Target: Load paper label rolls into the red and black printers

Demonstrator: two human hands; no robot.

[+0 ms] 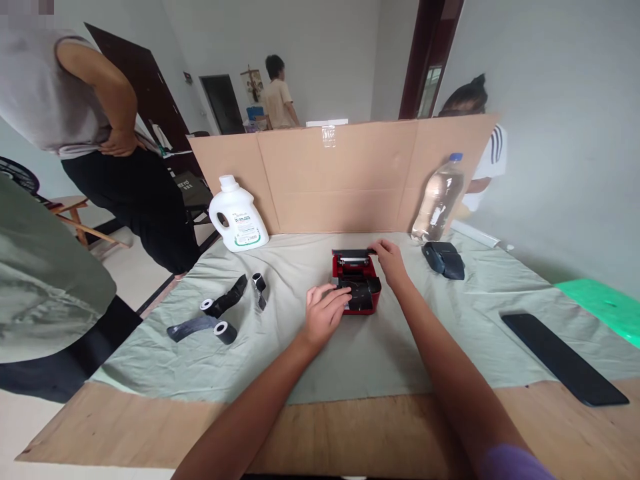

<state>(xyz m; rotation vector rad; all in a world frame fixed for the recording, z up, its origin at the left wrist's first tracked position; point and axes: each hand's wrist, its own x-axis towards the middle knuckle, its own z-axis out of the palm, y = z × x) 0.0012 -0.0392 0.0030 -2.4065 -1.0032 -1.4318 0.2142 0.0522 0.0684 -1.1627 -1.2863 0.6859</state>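
Observation:
A small red printer (373, 308) sits on the cloth in front of me, its black lid (350, 253) raised at the back. Inside it lies a glossy black roll (361, 295). My left hand (324, 312) rests at the printer's left side, fingers stretched out over the black roll. At the lid's right end, my right hand (391, 263) pinches the edge between thumb and fingers. Further left lie several black rolls with white cores, among them a thick roll (227, 333) and a small roll (259, 281), some with loose unrolled tails.
A white detergent jug (239, 220) and a clear blue-capped bottle (440, 199) stand before an upright cardboard panel (335, 180). At right are a black device (443, 260), a flat black slab (565, 360) and a green stool (600, 303). People stand left, behind and right.

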